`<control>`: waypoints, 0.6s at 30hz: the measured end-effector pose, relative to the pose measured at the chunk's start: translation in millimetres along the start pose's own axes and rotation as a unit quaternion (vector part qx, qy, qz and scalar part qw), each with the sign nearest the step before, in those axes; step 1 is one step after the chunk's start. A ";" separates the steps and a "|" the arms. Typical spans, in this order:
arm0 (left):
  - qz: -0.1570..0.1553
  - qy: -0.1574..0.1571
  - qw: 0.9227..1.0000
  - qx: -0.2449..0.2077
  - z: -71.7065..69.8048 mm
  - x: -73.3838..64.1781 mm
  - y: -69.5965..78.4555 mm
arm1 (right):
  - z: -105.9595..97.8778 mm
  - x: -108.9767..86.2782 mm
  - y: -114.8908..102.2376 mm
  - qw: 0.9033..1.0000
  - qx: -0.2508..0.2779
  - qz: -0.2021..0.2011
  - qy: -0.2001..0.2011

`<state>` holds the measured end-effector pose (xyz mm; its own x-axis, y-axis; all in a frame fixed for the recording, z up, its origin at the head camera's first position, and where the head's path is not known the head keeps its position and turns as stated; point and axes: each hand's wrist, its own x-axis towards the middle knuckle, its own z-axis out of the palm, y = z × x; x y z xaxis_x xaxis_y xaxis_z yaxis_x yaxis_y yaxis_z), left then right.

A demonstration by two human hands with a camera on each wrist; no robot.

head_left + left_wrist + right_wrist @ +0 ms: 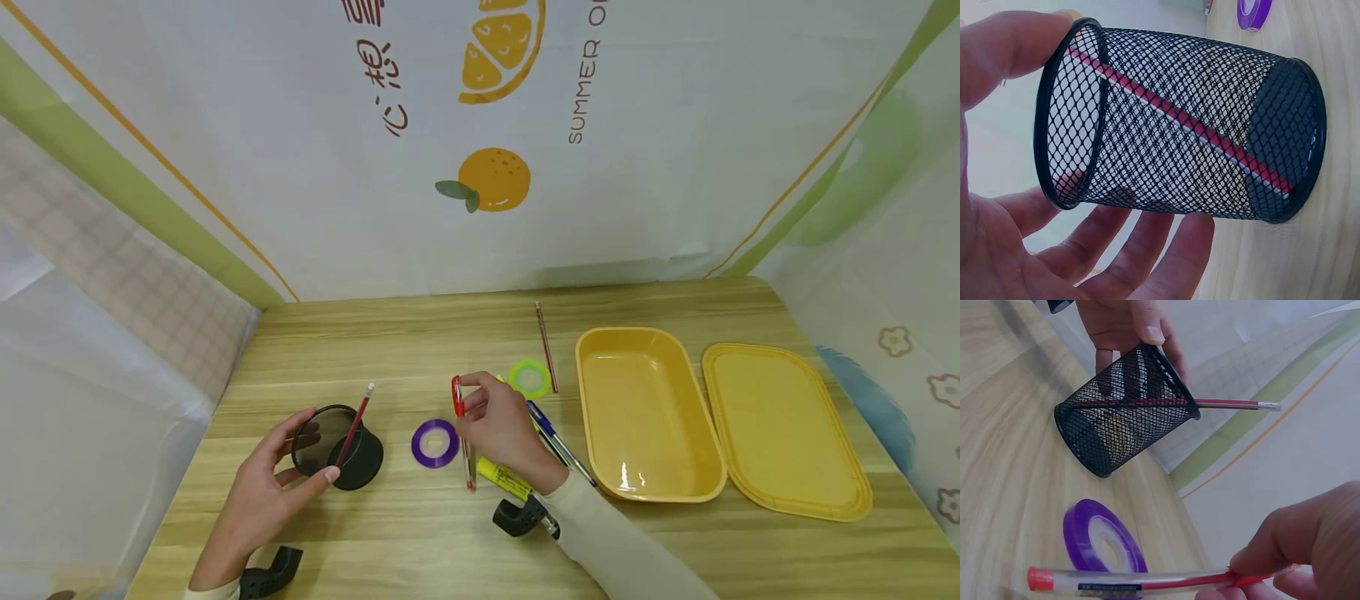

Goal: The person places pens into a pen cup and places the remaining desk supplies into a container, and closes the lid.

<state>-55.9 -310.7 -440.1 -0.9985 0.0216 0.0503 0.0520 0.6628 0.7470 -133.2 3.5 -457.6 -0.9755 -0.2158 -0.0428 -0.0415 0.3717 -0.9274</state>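
Observation:
My left hand (258, 487) grips a black mesh pen cup (1172, 125) by its rim and side, thumb on one side and fingers on the other. Inside the cup a red pencil (356, 423) leans, its white eraser end sticking out past the rim. With thumb and fingers, my right hand (504, 423) pinches a clear-barrelled red pen (1172, 581) near its red cap. The pen's other end points down toward the table. Between the hands lies a purple ring of tape (435, 443), overlapped by the pen in the right wrist view.
Beside my right forearm lie a yellow highlighter (504, 477) and a blue pen (558, 442). A green tape ring (529, 379) and another red pencil (546, 346) are farther back. On the right stand a yellow tray (651, 495) and its flat yellow lid (787, 429).

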 end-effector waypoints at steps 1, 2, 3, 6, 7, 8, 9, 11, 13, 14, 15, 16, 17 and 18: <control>0.002 0.000 1.000 -0.002 0.0 -0.1 0.0 | -1.2 -0.5 -1.1 1.000 0.003 0.001 0.000; 0.005 0.001 1.000 -0.003 0.0 -0.1 0.0 | -2.2 -1.1 -2.1 1.000 0.007 0.002 0.000; 0.007 0.001 1.000 -0.004 0.1 0.0 0.0 | -3.2 -1.6 -3.1 1.000 0.012 0.002 -0.001; 0.010 0.005 1.000 -0.007 -0.1 -0.1 -0.8 | -4.8 -2.7 -5.9 1.000 0.026 -0.001 -0.002; 0.009 0.007 1.000 -0.010 0.0 -0.2 -1.2 | -5.1 -3.1 -6.7 1.000 0.030 -0.004 -0.003; 0.009 0.010 1.000 -0.011 0.3 -0.5 -1.8 | -5.4 -3.3 -7.5 0.999 0.032 -0.006 -0.003; 0.009 0.013 1.000 -0.014 0.6 -0.9 -2.3 | -5.5 -3.6 -8.3 0.999 0.034 -0.009 -0.003; 0.009 0.020 1.000 -0.020 1.5 -1.7 -3.4 | -5.9 -4.2 -9.7 0.999 0.038 -0.015 -0.003; 0.010 0.026 0.999 -0.024 2.7 -2.4 -4.2 | -6.3 -4.8 -10.9 0.999 0.043 -0.020 -0.002; 0.010 0.028 0.999 -0.026 3.4 -2.4 -4.4 | -6.5 -4.9 -11.3 0.999 0.047 -0.023 -0.001; 0.011 0.029 0.999 -0.030 4.0 -2.3 -4.4 | -6.7 -5.1 -11.8 0.998 0.052 -0.025 -0.001; 0.012 0.030 0.999 -0.035 4.5 -2.2 -4.4 | -6.9 -5.1 -12.1 0.998 0.057 -0.027 -0.001; 0.012 0.031 0.999 -0.038 4.9 -2.2 -4.3 | -7.0 -5.0 -12.4 0.998 0.061 -0.029 -0.001; 0.012 0.031 0.999 -0.041 5.1 -2.2 -4.1 | -7.0 -4.9 -12.9 0.997 0.069 -0.030 -0.002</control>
<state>-54.0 -309.6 -446.6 -0.9941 -0.0111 0.1076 0.0795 0.5995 0.7964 -129.4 6.1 -442.9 -0.9712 -0.2379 0.0126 -0.0691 0.2307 -0.9706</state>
